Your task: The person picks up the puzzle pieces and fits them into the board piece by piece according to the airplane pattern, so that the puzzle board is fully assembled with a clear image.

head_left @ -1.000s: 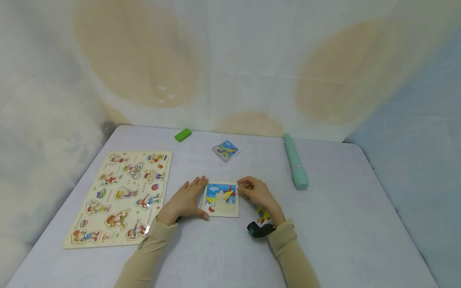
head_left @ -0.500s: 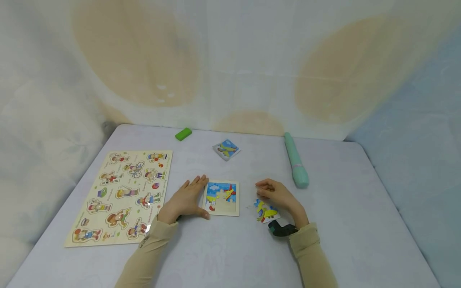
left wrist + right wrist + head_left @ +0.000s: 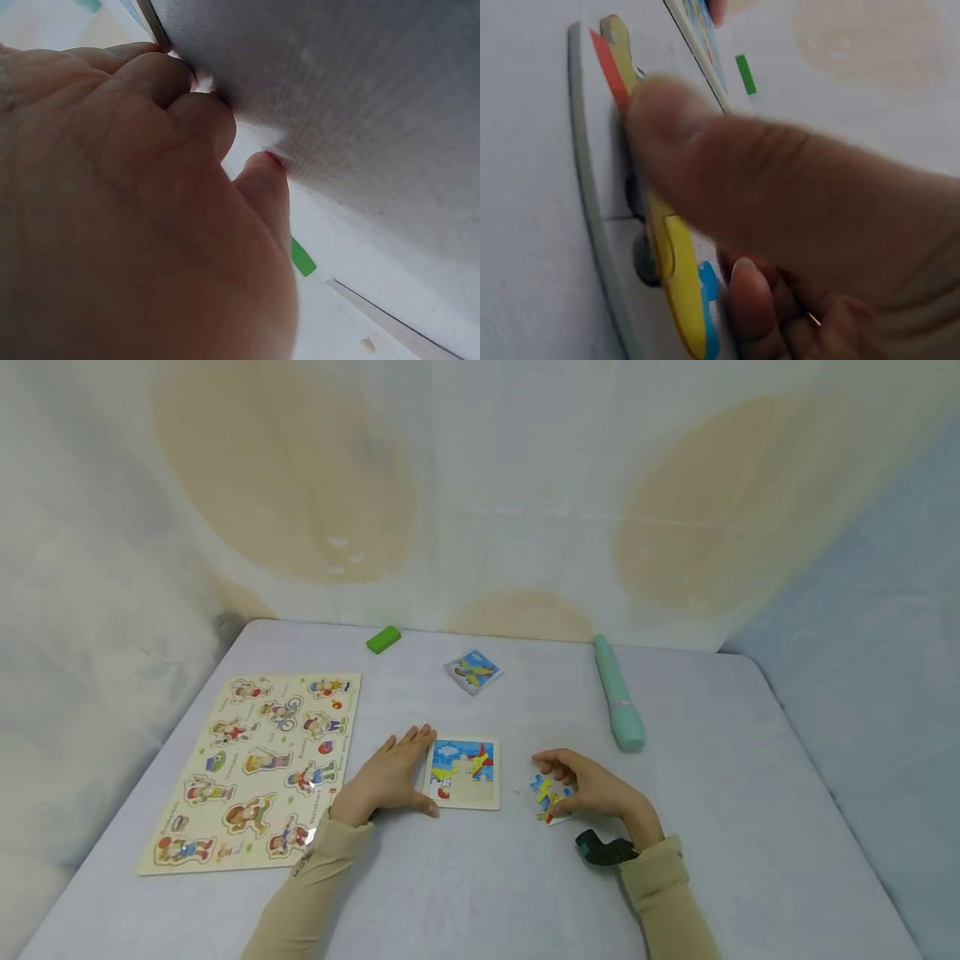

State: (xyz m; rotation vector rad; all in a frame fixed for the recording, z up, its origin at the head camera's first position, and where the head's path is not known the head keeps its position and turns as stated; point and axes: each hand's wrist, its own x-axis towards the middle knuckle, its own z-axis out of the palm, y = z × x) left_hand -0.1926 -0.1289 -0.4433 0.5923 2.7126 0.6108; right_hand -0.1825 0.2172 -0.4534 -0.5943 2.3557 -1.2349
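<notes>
In the head view, a square puzzle board [image 3: 475,795] holds several airplane pieces, with bare wood at its lower part. My left hand [image 3: 388,779] lies along its left side, fingers spread and fingertips at the edge. My right hand [image 3: 592,787] arches over a small cluster of loose puzzle pieces [image 3: 544,787] right of the board. Thumb and fingers are spread apart there, the thumb over the near side of the cluster. In the right wrist view the thumb [image 3: 667,127] covers part of the red and yellow printed pieces [image 3: 682,289], with curled fingers beyond.
A large wooden puzzle board with cartoon children [image 3: 255,777] lies at the left. Behind are a green block [image 3: 384,639] and a small airplane picture card [image 3: 474,672]. A mint-green tapered object, possibly a folded umbrella [image 3: 619,697], lies at the right.
My right hand has moved right from the small board's edge to the loose pieces and lowered its thumb over them. My left hand has stayed by the board.
</notes>
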